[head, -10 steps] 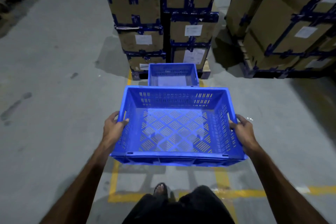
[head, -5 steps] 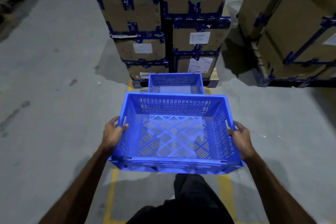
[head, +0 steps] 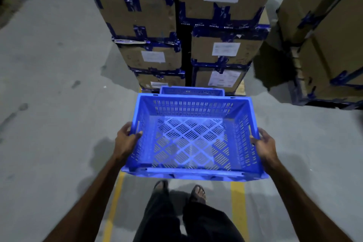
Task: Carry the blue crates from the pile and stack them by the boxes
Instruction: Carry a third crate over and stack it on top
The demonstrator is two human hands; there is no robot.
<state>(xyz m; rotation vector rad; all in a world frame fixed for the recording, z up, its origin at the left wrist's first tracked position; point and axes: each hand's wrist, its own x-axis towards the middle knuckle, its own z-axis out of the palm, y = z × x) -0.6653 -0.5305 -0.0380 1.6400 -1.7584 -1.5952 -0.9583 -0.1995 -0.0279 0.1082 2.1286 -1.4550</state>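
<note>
My carried crate (head: 193, 137) hides all but the far rim of a second crate (head: 191, 91) by the boxes (head: 182, 31). My left hand (head: 125, 140) and right hand (head: 264, 146) grip its sides.

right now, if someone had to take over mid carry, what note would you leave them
Left hand grips the left rim of the carried blue crate; right hand grips its right rim.
The crate is empty, held level above the floor, over the yellow floor lines.
Done: one blue crate on the floor already sits at the foot of the cardboard boxes, just ahead.
Left: step forward, lower the carried crate onto it, then go back to the pile, which is out of view.
</note>
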